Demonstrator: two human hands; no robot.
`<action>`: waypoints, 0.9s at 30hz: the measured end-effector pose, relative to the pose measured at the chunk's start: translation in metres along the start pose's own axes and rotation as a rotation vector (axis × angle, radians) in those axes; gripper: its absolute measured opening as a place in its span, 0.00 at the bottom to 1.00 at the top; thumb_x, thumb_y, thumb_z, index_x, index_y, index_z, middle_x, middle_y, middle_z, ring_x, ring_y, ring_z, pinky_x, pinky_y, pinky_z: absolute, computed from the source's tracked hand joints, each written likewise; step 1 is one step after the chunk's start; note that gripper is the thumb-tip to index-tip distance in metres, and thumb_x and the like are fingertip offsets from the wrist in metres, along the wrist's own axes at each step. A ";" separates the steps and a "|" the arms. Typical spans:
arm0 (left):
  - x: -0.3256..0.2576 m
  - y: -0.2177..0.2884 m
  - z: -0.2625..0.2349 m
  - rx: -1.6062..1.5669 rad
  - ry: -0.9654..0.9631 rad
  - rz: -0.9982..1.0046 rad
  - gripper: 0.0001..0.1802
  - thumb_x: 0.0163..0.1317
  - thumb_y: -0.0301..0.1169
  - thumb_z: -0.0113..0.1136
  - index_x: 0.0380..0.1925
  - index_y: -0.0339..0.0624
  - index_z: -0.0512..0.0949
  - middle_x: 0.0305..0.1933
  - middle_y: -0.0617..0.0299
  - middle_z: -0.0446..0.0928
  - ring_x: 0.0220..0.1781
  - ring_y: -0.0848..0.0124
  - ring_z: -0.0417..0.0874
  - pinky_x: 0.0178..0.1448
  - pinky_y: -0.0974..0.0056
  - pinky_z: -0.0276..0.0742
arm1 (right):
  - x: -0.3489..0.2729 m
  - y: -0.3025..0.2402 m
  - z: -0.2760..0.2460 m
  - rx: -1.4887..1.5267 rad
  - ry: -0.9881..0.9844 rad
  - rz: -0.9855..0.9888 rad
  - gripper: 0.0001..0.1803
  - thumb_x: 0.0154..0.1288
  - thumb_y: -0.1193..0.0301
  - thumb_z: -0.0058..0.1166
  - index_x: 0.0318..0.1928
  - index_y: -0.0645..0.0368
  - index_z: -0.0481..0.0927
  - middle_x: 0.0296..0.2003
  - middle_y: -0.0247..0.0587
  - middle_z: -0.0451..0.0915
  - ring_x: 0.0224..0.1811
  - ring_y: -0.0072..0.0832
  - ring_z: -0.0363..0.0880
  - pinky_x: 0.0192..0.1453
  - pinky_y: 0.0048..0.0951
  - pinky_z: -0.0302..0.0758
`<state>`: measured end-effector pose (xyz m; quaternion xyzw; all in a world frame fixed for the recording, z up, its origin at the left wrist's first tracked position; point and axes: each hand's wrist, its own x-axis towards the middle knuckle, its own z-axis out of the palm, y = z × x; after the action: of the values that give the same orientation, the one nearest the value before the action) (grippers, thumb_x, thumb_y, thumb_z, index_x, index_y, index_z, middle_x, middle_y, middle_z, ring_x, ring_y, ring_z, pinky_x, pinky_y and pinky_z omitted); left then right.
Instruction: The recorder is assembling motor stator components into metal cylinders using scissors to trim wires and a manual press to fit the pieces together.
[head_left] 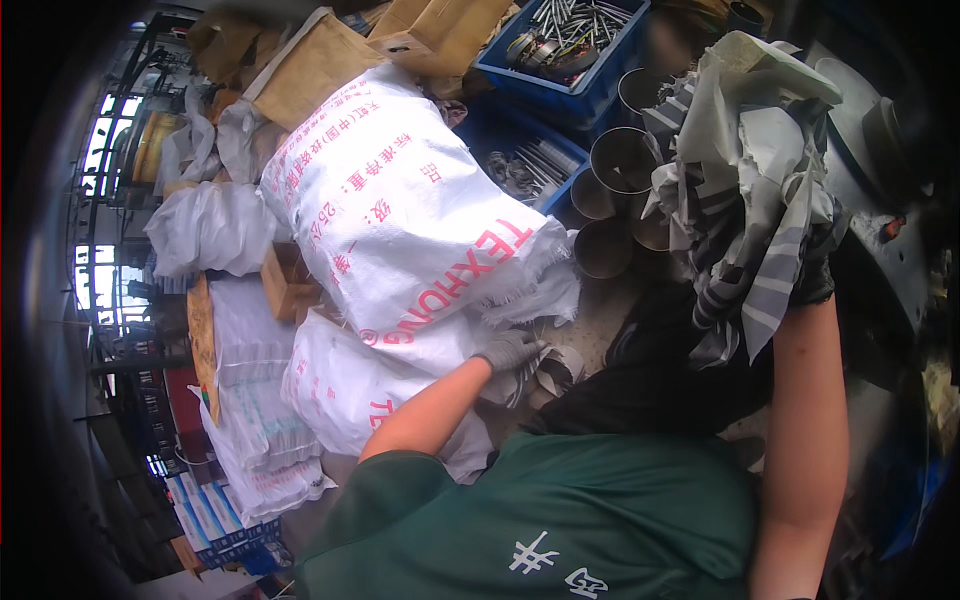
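My right hand [818, 278], in a dark glove, grips a large bundle of crumpled paper sheets [745, 150], grey and off-white with stripes. The sheets hide most of its fingers. In a grey glove, my left hand [510, 352] is at the open mouth of the lower white woven sack [335, 375], its fingers bent over the sack's edge. Curved, thin pieces [560, 370] show beside these fingertips; I cannot make out what they are. A bigger, full white woven sack [400, 200] with red print lies just beyond my left hand.
Several open metal cylinders [622, 160] stand between the large sack and the paper bundle. Blue crates [575, 85] with metal parts are at the back, near a cardboard box [440, 35]. More white bags [215, 228] and blue-white boxes [215, 515] are at the left.
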<state>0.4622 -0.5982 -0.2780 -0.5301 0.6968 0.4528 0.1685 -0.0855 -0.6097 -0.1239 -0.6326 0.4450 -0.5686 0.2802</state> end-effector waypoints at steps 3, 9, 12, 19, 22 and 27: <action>0.022 0.002 0.018 0.145 -0.041 0.030 0.33 0.60 0.54 0.66 0.52 0.34 0.84 0.47 0.40 0.85 0.51 0.50 0.87 0.57 0.52 0.79 | 0.005 -0.005 0.014 0.051 -0.007 0.009 0.34 0.76 0.50 0.46 0.68 0.66 0.65 0.53 0.51 0.81 0.51 0.41 0.83 0.55 0.42 0.83; 0.022 0.054 0.015 0.241 -0.201 0.212 0.37 0.53 0.51 0.72 0.56 0.36 0.79 0.49 0.41 0.85 0.53 0.49 0.85 0.58 0.51 0.78 | 0.004 -0.013 0.019 0.136 0.003 0.043 0.36 0.77 0.48 0.44 0.70 0.66 0.63 0.54 0.52 0.80 0.52 0.43 0.83 0.57 0.43 0.83; -0.005 0.071 0.016 0.534 -0.485 0.215 0.31 0.61 0.44 0.67 0.60 0.39 0.76 0.57 0.44 0.82 0.56 0.50 0.85 0.60 0.52 0.78 | -0.001 -0.011 0.017 0.185 -0.005 0.051 0.37 0.78 0.48 0.42 0.70 0.67 0.62 0.55 0.53 0.80 0.53 0.43 0.83 0.58 0.44 0.83; -0.029 -0.015 0.071 0.489 -0.251 0.656 0.41 0.52 0.31 0.73 0.69 0.46 0.70 0.77 0.48 0.62 0.73 0.51 0.72 0.73 0.54 0.71 | 0.002 -0.012 0.051 0.716 0.201 0.509 0.21 0.78 0.64 0.50 0.63 0.63 0.74 0.48 0.44 0.82 0.46 0.31 0.84 0.49 0.31 0.83; -0.035 -0.003 0.068 0.494 -0.458 0.395 0.34 0.57 0.33 0.68 0.65 0.45 0.74 0.70 0.49 0.72 0.68 0.51 0.77 0.69 0.53 0.74 | 0.000 -0.008 0.054 0.443 0.122 0.389 0.22 0.78 0.62 0.50 0.63 0.63 0.74 0.49 0.46 0.82 0.47 0.32 0.84 0.49 0.33 0.84; -0.032 0.017 0.043 0.598 -0.498 0.257 0.27 0.56 0.35 0.69 0.58 0.47 0.79 0.55 0.50 0.82 0.58 0.48 0.83 0.61 0.50 0.77 | 0.003 0.011 0.045 -0.023 -0.012 0.169 0.25 0.77 0.60 0.49 0.64 0.65 0.72 0.51 0.49 0.82 0.47 0.35 0.85 0.49 0.37 0.84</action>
<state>0.4491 -0.5443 -0.2703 -0.2407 0.7962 0.3619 0.4209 -0.0449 -0.6239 -0.1412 -0.5994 0.5015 -0.5341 0.3225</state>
